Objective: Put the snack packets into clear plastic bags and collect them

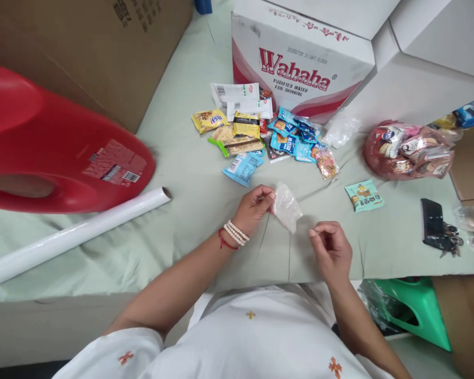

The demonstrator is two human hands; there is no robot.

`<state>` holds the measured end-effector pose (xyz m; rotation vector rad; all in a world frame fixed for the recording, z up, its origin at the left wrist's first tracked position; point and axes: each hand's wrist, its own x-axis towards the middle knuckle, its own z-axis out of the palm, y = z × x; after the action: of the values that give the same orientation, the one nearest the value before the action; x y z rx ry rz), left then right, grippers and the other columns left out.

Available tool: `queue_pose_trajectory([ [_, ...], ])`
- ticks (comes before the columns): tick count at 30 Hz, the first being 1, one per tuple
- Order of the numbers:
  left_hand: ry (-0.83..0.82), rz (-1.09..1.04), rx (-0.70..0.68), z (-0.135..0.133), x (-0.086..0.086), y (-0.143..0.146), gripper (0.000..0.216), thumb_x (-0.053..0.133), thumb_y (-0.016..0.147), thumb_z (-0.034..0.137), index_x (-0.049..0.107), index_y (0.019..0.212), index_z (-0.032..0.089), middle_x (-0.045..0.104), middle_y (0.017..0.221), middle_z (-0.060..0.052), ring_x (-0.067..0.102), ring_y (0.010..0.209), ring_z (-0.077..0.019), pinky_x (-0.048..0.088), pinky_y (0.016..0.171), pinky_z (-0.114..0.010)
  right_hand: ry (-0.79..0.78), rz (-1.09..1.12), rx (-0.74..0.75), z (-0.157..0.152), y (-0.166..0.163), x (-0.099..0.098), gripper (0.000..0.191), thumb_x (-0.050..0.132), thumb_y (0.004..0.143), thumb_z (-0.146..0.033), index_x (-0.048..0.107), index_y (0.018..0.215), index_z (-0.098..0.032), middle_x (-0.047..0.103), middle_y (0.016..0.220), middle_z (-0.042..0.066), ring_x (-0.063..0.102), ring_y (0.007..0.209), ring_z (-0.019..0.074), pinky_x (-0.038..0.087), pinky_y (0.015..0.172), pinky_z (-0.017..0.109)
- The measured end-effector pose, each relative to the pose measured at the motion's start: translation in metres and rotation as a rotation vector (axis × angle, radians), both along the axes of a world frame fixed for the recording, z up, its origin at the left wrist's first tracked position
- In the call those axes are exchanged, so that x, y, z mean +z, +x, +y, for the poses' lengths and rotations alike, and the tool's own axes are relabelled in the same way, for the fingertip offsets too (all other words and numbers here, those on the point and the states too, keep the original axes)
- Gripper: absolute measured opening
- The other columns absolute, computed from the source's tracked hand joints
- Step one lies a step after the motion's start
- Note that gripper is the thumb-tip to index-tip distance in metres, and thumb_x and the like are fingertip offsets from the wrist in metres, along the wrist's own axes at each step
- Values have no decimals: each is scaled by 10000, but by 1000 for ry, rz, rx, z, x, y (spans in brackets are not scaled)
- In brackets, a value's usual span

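Observation:
My left hand [255, 210] pinches the edge of a small clear plastic bag [287, 208] between thumb and fingers, just above the cloth-covered table. To the right of the bag, apart from it, is my right hand [332, 250], its fingers curled in towards the thumb. Whether anything tiny is between those fingertips cannot be made out. Beyond my hands lies a pile of wrapped snacks, with a light-blue packet [243, 168] nearest my left hand, yellow packets [210, 121] and several blue packets [284, 142]. A mint-green snack packet [364, 196] lies alone beyond my right hand.
A white and red water carton [300, 66] stands behind the snacks. A reddish bowl of snacks [373, 150], a crumpled clear bag [342, 129] and keys with a black holder [434, 223] are rightward. A large red plastic jug [75, 126] and a white roll [82, 231] occupy the left.

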<state>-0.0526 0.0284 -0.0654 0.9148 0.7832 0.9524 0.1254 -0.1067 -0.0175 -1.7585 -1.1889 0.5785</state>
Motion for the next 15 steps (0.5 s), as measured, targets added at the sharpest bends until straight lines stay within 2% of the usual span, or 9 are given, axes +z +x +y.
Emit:
queue_pose_trajectory([
  [3,35,62,-11,-3,3,0,425,784,819,587,646,820,185,587,678,42,539,616,-99,490,646,-252,8,-106,179,22,-18,-2,194,777,869,-396,703,1025,-307,643,1026,63,515,699,178,455,643,334],
  [6,-13,29,-19,-4,8,-1,470,783,797,631,669,866,180,624,730,21,591,665,-120,516,689,-277,13,-59,256,48,-29,-9,130,715,916,-404,735,1000,-307,669,1001,72,569,770,212,476,705,353],
  [8,-91,-71,-11,-3,11,-2,503,771,796,652,675,950,183,665,845,-6,640,733,-133,541,745,-299,0,23,243,59,-31,-14,133,664,951,-395,745,923,-292,663,907,52,555,739,198,461,702,338],
  [11,-173,-150,14,-2,13,-4,518,843,741,586,635,1025,206,676,1005,-14,671,786,-126,547,793,-309,-50,193,151,63,-30,-17,158,707,922,-413,753,879,-268,633,822,17,479,655,155,408,645,300],
  [13,-156,-81,-5,-1,12,-3,521,879,704,556,626,989,201,659,932,11,620,703,-95,510,717,-270,-85,306,95,61,-29,-16,177,751,886,-434,766,883,-258,624,804,5,447,641,140,381,622,284],
  [15,-105,15,-81,-2,12,-3,506,861,712,584,642,928,183,611,787,38,519,611,-73,435,625,-243,-119,390,72,58,-28,-16,210,782,856,-457,773,883,-249,600,760,-5,417,627,128,350,592,269],
])
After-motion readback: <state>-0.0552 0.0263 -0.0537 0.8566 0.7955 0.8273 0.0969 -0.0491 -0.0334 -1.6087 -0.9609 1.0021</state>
